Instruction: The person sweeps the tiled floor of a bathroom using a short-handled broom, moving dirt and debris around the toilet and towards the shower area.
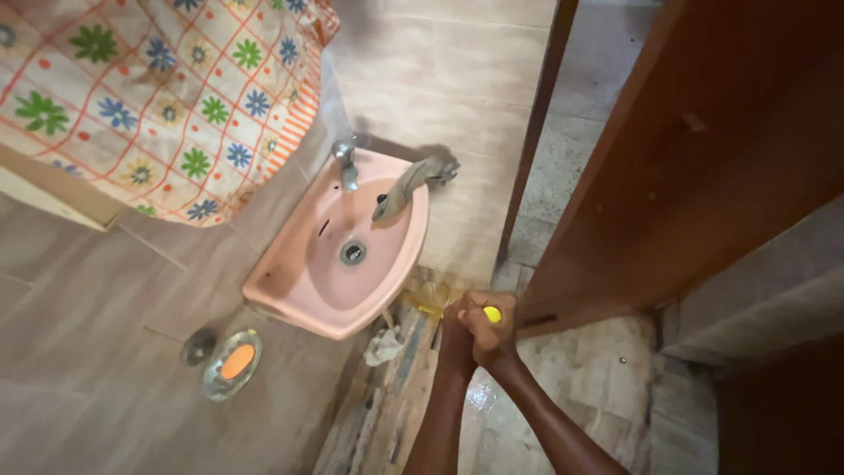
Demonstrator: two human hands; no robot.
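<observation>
No package, label, sign or screen appeared anywhere in the frame. Nothing on the tiled wall, the door or the floor bore one.
</observation>
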